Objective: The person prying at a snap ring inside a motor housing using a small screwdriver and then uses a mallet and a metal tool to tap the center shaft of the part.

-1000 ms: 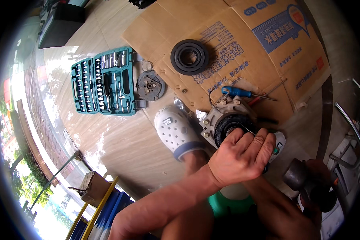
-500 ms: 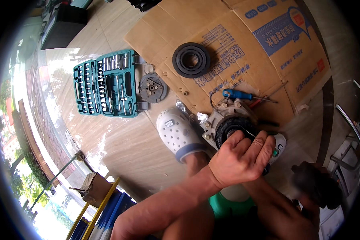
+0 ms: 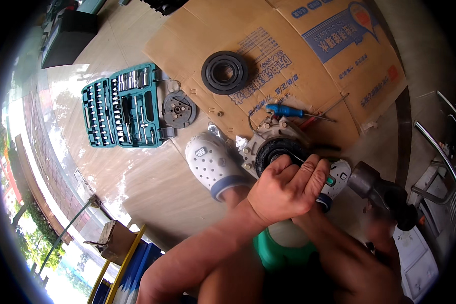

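Observation:
My left hand is closed around a thin metal tool, mostly hidden by the fingers, over the round black front of a compressor. The compressor has a grey metal housing with bolts and stands between my two shoes. To the right, my right hand, partly blurred, grips a hammer with a thick dark head, held apart from the left hand. Just behind the compressor lies a blue-handled screwdriver. A black pulley rests farther back on flattened cardboard.
On the tiled floor at left lies an open green socket set, beside a round metal clutch plate. My white shoes flank the compressor. A green stool is under me. Metal frames stand at right, a cardboard box at lower left.
The whole view has shifted, so the scene sits slightly farther left. The hammer in my right hand has risen and come nearer the left hand. My left hand keeps its grip at the compressor.

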`<state>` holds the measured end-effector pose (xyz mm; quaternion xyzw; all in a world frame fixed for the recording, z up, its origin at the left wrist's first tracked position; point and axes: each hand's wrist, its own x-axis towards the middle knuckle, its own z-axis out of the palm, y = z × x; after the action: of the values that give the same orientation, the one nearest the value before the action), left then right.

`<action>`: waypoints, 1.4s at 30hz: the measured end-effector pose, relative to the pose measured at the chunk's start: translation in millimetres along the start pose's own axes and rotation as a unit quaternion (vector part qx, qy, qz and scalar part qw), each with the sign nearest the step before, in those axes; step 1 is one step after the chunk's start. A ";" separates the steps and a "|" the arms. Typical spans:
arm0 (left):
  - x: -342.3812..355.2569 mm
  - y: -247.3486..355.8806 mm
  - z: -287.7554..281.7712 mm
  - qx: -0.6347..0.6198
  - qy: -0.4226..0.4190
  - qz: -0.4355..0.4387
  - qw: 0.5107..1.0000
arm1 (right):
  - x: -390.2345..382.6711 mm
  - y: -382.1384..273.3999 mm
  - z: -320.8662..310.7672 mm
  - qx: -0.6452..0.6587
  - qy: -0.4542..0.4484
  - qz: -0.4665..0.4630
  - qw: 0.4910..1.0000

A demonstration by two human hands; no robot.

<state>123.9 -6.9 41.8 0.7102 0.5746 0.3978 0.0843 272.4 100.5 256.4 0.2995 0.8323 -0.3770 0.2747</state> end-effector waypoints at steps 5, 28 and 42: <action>1.9 1.4 -2.7 -0.015 -0.012 -0.006 1.000 | -0.9 -8.3 -3.2 0.002 -0.025 -0.006 1.000; -2.0 2.8 3.7 0.008 -0.001 0.002 1.000 | -59.2 76.7 109.6 0.467 -0.062 0.022 0.882; -0.9 2.9 3.3 0.019 -0.007 0.004 1.000 | -38.8 81.4 138.7 0.479 0.002 0.058 0.876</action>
<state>128.2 -7.6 40.8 0.7169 0.5786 0.3820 0.0736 387.9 22.9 166.9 0.4434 0.5315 -0.7122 0.1171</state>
